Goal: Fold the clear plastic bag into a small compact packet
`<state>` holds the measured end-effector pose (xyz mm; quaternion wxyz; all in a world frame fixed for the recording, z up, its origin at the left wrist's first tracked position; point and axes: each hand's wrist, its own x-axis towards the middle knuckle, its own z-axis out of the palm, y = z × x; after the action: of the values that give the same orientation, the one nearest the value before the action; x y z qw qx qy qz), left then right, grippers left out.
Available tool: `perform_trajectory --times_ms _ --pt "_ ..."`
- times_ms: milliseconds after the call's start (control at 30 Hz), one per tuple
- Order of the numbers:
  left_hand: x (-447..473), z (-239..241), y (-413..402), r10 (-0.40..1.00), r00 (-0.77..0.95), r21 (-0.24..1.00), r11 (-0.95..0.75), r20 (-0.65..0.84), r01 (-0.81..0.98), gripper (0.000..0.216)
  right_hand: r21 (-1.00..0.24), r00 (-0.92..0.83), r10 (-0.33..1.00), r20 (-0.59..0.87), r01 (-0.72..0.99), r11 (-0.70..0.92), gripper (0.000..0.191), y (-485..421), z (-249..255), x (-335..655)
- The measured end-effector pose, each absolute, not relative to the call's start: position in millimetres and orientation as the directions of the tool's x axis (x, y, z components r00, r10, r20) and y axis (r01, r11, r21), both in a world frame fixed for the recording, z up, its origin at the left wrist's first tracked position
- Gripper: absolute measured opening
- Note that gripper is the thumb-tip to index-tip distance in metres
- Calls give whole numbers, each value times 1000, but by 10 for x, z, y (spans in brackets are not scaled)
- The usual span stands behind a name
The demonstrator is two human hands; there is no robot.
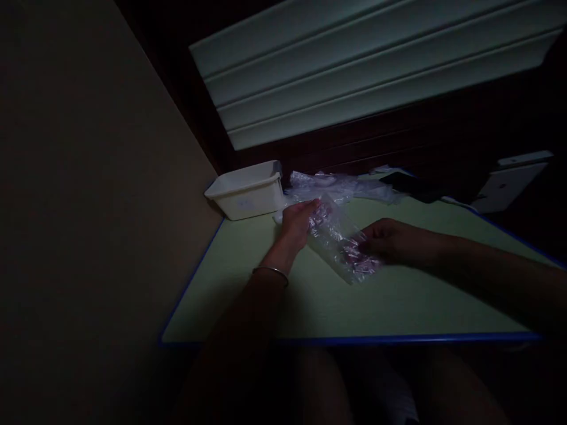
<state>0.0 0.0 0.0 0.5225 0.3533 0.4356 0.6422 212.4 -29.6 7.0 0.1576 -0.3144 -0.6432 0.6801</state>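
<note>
A clear plastic bag (341,242) with small pinkish pieces inside lies on the pale green table (319,301). My left hand (297,221), a thin metal bangle on its wrist, grips the bag's far upper end. My right hand (392,241) closes on the bag's near lower end, fingers pressed into the plastic. The scene is very dim, so the bag's contents are hard to make out.
A white plastic tub (248,190) stands at the table's far left corner. More crumpled clear bags (336,186) lie behind my hands, with a dark flat object (411,186) beside them. A wall runs along the left. The table has a blue edge.
</note>
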Motion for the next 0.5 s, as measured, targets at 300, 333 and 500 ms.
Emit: perform_trajectory --times_ms 300,333,500 --pt "-47 26 33 976 -218 907 -94 3 -410 22 -937 -890 304 -339 292 -192 30 -183 226 2411" --pt "-44 28 31 976 -216 904 -93 1 -417 21 -936 -887 311 -343 295 -191 30 -177 238 2423" --pt "-17 26 14 976 -215 917 -103 19 -387 21 -946 -859 422 -290 192 -260 35 -139 156 2377"
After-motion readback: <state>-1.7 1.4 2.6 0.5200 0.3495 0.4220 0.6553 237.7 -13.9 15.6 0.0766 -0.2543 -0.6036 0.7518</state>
